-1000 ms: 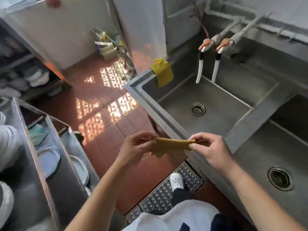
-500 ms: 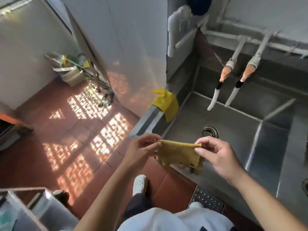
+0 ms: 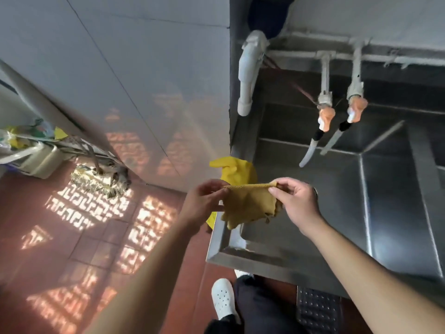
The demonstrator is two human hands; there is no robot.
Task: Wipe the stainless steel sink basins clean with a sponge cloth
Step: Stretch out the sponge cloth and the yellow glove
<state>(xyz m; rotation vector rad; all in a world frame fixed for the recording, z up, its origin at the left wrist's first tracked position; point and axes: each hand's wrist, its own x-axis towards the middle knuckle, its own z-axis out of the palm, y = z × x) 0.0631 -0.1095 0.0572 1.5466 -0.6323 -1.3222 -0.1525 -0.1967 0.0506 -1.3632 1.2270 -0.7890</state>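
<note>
A mustard-yellow sponge cloth (image 3: 249, 204) hangs spread out between my two hands, above the front left corner of the stainless steel sink (image 3: 243, 256). My left hand (image 3: 204, 201) pinches its top left corner. The top right corner is pinched by my right hand (image 3: 297, 201). The left basin (image 3: 325, 201) lies behind and to the right of the cloth. Two taps with orange handles (image 3: 339, 115) hang over the basin's back.
A yellow rubber glove (image 3: 234, 171) is draped over the sink's left rim behind the cloth. A white pipe (image 3: 248, 75) runs down the wall corner. On the red tile floor at left lie a mop head (image 3: 98, 180) and a bin (image 3: 36, 160). A metal floor grate (image 3: 317, 309) sits below the sink.
The view has swung left and closer to the sink's left basin. The cloth has unfolded from a rolled strip into a hanging sheet and now sits over the sink's corner.
</note>
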